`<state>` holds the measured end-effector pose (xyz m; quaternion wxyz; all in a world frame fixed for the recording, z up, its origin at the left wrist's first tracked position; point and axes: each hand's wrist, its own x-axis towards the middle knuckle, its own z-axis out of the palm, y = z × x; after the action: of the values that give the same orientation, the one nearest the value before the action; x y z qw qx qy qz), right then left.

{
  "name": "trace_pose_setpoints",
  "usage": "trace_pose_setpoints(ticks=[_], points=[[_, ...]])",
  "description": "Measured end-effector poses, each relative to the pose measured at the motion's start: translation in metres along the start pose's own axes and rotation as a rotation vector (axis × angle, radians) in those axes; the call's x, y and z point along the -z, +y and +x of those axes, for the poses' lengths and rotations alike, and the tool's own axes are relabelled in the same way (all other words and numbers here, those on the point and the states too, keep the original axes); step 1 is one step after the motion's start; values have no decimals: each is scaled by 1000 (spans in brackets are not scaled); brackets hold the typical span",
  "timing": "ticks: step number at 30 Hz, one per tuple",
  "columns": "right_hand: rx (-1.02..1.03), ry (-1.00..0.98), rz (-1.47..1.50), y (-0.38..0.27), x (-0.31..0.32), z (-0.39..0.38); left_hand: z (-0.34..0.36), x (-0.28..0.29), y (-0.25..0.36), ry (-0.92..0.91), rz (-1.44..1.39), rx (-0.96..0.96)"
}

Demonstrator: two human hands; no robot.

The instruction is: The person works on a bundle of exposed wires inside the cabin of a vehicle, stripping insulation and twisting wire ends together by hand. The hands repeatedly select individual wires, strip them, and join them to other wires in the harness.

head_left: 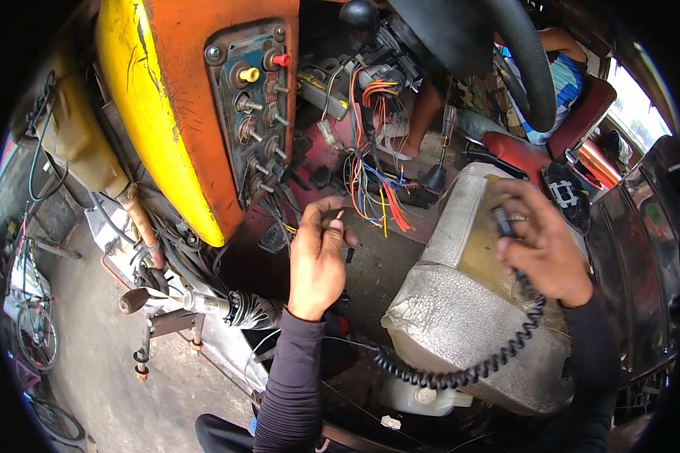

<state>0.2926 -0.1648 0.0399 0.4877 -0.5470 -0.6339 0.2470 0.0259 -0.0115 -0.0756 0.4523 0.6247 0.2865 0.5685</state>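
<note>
Cab floor point(389, 269), black coiled cord point(461, 377), dark handpiece point(503, 221)

The far-right opening point(636, 98) is blown out by daylight; highlights are caught on the silver cover point(468, 325); the right hand point(545, 253) is slightly blurred; outer edges are bent within a black surround.

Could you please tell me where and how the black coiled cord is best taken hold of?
Probably by its straight dark end piece, from the right, pinched across its width as the right hand has it: that part looks firm, while the black coiled cord sags in a curve below and would likely stretch.
</note>
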Motion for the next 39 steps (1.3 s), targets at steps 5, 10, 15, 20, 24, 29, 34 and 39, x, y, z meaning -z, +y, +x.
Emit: trace_pose_setpoints(ticks=[5, 10, 15, 20, 24, 29, 34, 39], points=[[-114, -263, -78, -6, -35, 46, -5, -9, 8, -54, 210, -110], [-81, -289, -18, 22, -50, 57, -7, -10, 10, -31, 467, -307], [59, -293, -262, 52, -68, 59, -2, -19, 3, -12, 511, -327], [19, -322, -165, 64, -67, 62, -1, -23, -2, 22, 524, -359], [18, -352, -124, 72, -69, 69, 0, -26, -2, 44, 498, -376], [72, -332, -191, 84, -71, 75, 0, -28, -2, 66, 487, -379], [63, -357, -149, 90, -71, 79, 2, -27, -2, 85, 497, -387], [116, -345, -147, 94, -73, 82, 2, -27, -2, 90, 498, -376]])
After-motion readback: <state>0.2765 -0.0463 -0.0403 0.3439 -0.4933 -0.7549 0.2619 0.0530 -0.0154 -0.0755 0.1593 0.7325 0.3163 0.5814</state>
